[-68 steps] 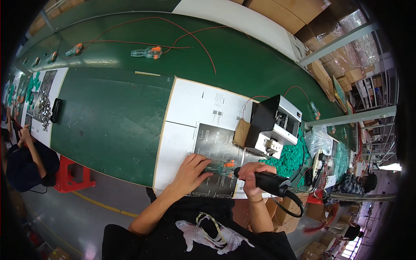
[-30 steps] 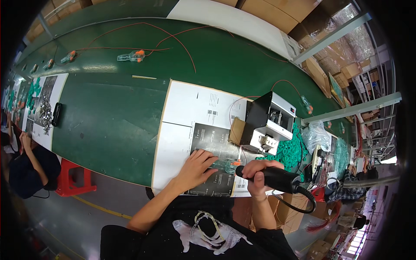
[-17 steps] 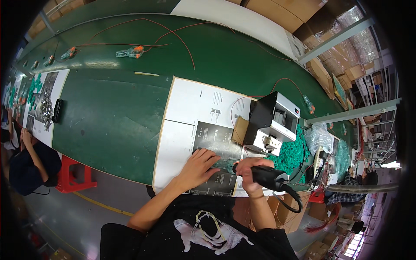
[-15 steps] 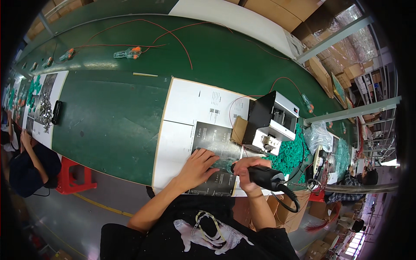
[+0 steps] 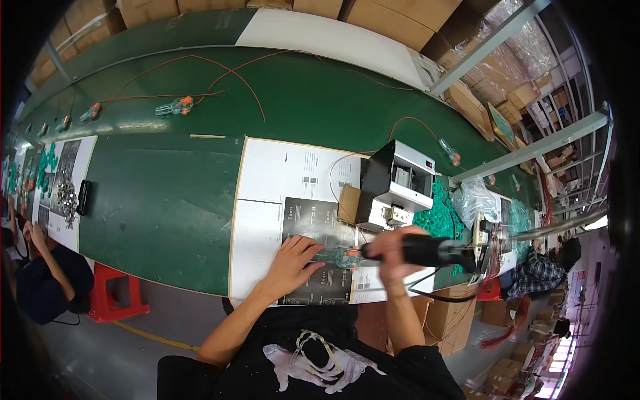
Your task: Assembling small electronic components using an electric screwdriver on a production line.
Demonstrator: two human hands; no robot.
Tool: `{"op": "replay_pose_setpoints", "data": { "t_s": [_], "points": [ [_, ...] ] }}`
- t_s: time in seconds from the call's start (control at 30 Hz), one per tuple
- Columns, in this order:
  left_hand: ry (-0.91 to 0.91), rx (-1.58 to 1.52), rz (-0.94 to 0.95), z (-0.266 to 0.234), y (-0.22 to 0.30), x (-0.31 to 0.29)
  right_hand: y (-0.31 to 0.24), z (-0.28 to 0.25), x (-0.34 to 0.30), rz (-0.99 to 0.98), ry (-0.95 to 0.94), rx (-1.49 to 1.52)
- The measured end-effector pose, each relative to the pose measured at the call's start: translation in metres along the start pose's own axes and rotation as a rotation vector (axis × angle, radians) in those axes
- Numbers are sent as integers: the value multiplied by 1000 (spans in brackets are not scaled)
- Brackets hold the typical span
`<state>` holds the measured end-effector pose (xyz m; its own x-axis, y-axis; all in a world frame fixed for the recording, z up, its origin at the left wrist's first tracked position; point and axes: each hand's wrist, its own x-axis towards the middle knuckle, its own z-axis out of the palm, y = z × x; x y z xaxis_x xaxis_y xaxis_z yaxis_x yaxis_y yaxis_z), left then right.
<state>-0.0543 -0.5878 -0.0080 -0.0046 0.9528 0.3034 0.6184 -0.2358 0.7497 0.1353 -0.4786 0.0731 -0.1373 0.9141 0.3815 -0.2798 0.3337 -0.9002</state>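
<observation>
My left hand (image 5: 292, 268) rests on the dark printed sheet, thumb and fingers closed about one end of a clear teal plastic part (image 5: 345, 258) with orange in it. My right hand (image 5: 395, 261) grips a black corded power screwdriver (image 5: 432, 251), held nearly level and blurred by motion. Its front end points left toward the plastic part, with a small gap between them. Just beyond my hands stands a black and white box-shaped machine (image 5: 398, 189), a piece of brown cardboard (image 5: 348, 202) against its left side.
Green rings (image 5: 443, 217) are heaped beside the machine, near a clear plastic bag (image 5: 475, 201). Red wires and several clear-and-orange parts (image 5: 177, 106) lie on the green bench (image 5: 160, 200). A metal post (image 5: 533, 148) rises at right. Other people sit at far left and right.
My right hand has drawn the screwdriver rightward, away from the plastic part, whose orange portion now shows. My left hand stays at the part. The whole view has shifted slightly.
</observation>
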Motion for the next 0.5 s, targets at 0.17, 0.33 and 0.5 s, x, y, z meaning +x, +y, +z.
{"op": "replay_pose_setpoints", "data": {
  "t_s": [0.17, 0.33, 0.5],
  "points": [
    [-11, -5, 11, 0, 3, 2, -54, -5, 66, -279, 246, -120],
    [18, -7, 17, -1, 1, 1, -42, -7, 77, -226, 264, -280],
    [40, -13, 27, 2, -2, -3, -53, 4, 56, -13, 172, -271]
  ]
}}
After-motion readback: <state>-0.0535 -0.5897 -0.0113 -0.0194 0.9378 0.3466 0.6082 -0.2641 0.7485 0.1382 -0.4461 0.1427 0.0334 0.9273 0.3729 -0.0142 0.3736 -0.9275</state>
